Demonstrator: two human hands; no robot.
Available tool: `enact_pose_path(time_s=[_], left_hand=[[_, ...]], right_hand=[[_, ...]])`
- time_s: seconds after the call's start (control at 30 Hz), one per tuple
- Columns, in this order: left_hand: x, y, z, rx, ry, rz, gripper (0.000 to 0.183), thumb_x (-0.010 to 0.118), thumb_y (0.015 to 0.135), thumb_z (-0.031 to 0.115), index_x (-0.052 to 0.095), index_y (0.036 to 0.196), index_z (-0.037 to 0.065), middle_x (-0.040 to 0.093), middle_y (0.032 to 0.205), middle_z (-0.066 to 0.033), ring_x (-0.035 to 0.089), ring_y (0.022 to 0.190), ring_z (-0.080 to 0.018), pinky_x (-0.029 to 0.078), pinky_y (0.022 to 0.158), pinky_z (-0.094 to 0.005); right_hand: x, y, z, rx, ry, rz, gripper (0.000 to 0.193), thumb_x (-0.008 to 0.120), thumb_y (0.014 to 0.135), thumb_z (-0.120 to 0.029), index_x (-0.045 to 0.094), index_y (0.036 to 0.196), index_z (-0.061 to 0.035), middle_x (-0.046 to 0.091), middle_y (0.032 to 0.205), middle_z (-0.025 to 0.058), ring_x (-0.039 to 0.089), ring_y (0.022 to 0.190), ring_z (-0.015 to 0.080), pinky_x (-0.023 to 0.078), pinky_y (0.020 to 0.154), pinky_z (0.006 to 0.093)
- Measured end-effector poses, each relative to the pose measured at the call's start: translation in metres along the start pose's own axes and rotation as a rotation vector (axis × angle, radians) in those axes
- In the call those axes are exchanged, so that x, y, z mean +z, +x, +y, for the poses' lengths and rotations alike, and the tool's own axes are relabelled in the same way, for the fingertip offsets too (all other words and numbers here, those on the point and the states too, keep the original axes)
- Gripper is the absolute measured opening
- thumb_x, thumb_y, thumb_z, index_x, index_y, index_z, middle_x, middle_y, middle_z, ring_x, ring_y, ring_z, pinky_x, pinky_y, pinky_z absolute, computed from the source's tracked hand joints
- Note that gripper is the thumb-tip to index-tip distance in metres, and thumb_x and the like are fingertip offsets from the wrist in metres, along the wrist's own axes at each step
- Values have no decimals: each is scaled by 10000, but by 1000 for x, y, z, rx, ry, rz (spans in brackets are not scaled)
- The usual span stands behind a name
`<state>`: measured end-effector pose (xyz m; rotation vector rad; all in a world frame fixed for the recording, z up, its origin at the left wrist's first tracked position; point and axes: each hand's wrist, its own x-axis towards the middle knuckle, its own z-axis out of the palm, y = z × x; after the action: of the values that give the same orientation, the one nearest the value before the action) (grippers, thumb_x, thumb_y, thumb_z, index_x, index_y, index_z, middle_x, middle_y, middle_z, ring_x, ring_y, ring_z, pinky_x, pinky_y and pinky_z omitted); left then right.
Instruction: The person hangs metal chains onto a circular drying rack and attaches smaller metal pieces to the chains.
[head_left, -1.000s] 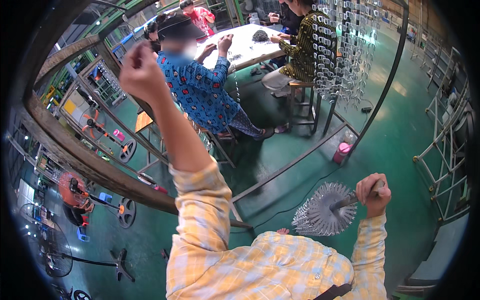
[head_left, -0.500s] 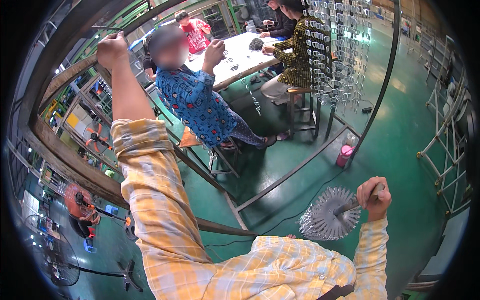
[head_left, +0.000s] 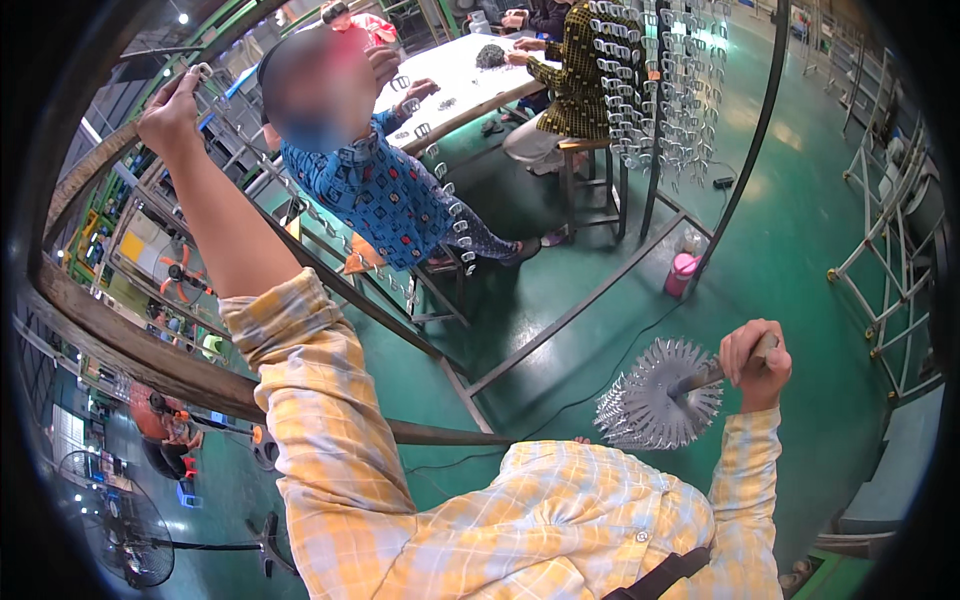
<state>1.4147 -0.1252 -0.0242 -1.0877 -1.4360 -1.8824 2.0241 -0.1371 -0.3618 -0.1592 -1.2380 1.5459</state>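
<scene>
My left hand [head_left: 170, 115] is raised at the far upper left beside the dark metal frame [head_left: 150, 385], its fingers pinched on a small silvery buckle-like piece [head_left: 205, 70]. Whether a strand hangs from that piece is hard to make out. Low on the right, my right hand [head_left: 755, 355] is closed round a brown stick handle [head_left: 765, 345]. On its grey shaft sits a round, layered bundle of silvery metal pieces [head_left: 665, 395], fanned out like spokes. A person in a blue patterned top [head_left: 370, 200] stands close ahead with raised hands, near a dangling strand of metal buckles [head_left: 455, 210].
Many strands of metal buckles [head_left: 665, 100] hang at the upper right. Seated people work at a white table [head_left: 465, 65]. A pink bottle [head_left: 682, 272] and a cable lie by the frame's floor bar [head_left: 570, 300]. Wheeled racks [head_left: 880, 260] line the right; a fan [head_left: 125, 525] stands lower left.
My left hand has moved left and a little upward; the small metal piece now shows at its fingertips. The right hand and bundle shifted slightly upward in view. The strand near the blue-topped person shows longer.
</scene>
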Motion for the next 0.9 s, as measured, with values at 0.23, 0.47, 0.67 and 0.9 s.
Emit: enact_pose_path(time_s=[0.23,0.47,0.67,0.9], left_hand=[[-4,-82,57,-60,-145,-105,164,689,700,12,648,849,-44,653,806,-107,620,721,-144,480,648,-207],[2,-117,85,-70,-272,-132,130,691,683,-21,651,799,-64,650,757,-114,613,677,-136,478,639,-210],[3,-125,113,-23,-368,-215,157,711,684,21,661,824,-30,647,747,-74,562,618,-90,393,543,-175],[28,-136,144,-24,-455,-330,156,684,685,-21,644,825,-77,644,767,-130,614,666,-152,489,619,-220]], right_hand=[[-7,-3,-1,21,62,20,389,535,674,-324,459,539,34,442,421,109,404,321,159,343,327,254],[-8,-6,-2,19,47,-5,384,531,683,-322,463,559,35,444,425,103,406,323,154,336,316,250],[-8,-9,0,26,59,-16,378,529,680,-321,461,556,30,447,428,97,400,321,152,336,320,249],[-5,-11,-3,0,54,-52,365,515,714,-304,460,571,28,441,421,99,407,317,153,346,318,243]])
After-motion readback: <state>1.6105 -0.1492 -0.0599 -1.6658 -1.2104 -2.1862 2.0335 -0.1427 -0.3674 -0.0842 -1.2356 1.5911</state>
